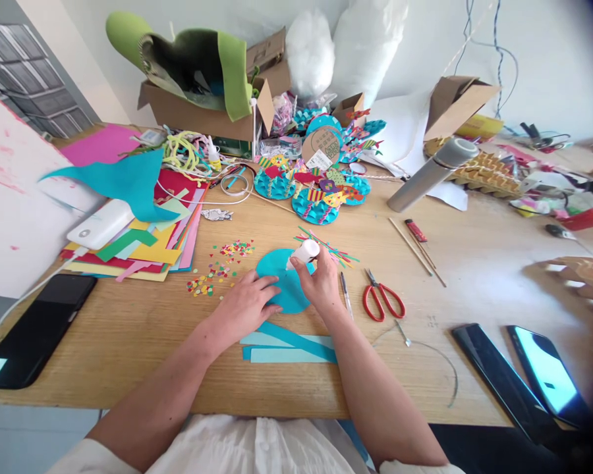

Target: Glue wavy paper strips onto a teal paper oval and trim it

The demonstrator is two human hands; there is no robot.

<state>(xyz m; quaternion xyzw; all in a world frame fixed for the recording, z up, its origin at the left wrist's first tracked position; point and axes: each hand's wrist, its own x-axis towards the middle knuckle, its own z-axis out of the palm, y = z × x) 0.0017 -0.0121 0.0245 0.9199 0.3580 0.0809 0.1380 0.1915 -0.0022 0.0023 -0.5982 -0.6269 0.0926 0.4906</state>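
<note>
A blue paper disc [291, 293] lies flat on the wooden table. My left hand [250, 299] rests with its fingers spread on the disc's left edge. Above the disc, my right hand [320, 280] is wrapped round a white glue bottle [307, 250], which is tilted with its tip down near the paper. Small coloured confetti pieces [202, 285] are scattered to the left of the disc. Thin coloured paper strips [343, 254] lie behind my right hand. Nearer my body are blue and pale blue paper strips [291, 355].
Red-handled scissors [384, 304] and a pen [346, 296] lie to the right. Phones [34, 329] sit at both sides. Behind stand a grey bottle [432, 174], decorated blue paper crafts [316, 205] and a cardboard box [192, 118]. Coloured paper [192, 230] is stacked at left.
</note>
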